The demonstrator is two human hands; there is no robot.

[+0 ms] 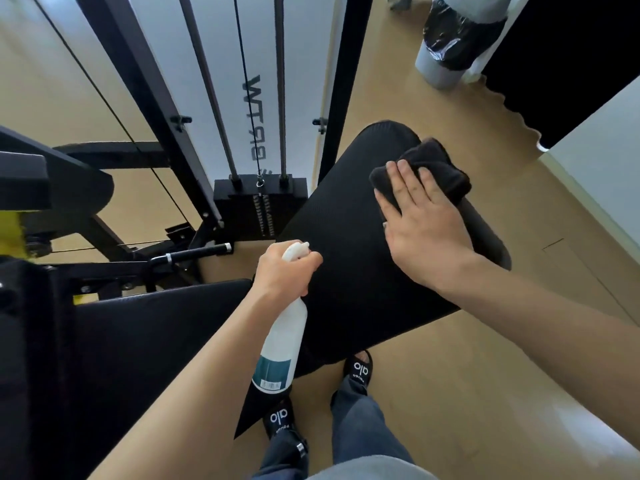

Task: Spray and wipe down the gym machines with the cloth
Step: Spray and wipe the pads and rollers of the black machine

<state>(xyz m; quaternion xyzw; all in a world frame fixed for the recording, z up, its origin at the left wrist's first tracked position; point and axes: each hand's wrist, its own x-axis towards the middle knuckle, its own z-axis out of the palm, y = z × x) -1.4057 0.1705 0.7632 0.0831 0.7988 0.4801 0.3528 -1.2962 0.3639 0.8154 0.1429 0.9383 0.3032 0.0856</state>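
Head view, looking down over both arms.

Right hand (424, 220): palm down, fingers straight and slightly spread, pressing flat on a black cloth (429, 171). The cloth is bunched; most of it shows beyond the fingertips and to either side of them, the rest lies under the fingers. Cloth and hand rest on the far right part of a black padded seat (349, 258), which is tilted in frame and has a fine ribbed texture.

Left hand (285, 271): fingers curled around the neck of a white spray bottle (282, 344), just below its white trigger head (296, 250). Whether a finger is on the trigger, cannot tell; the knuckles hide it. The nozzle pokes out past the knuckles over the near left edge of the seat. The bottle body hangs below the fist, tilted, with a teal label and a barcode near its base.

Left of the left-hand fingers: a second black pad (152, 327) and black frame bars with a chrome-tipped handle (194, 254). Beyond the knuckles: a weight stack (259, 206) with two guide rods and a cable rising from it.

Below the bottle: two black slippers (360, 370) with white lettering, and blue trouser legs, on a tan floor (467, 375). Far beyond the right fingertips: a grey bin (440, 67) with a black liner.
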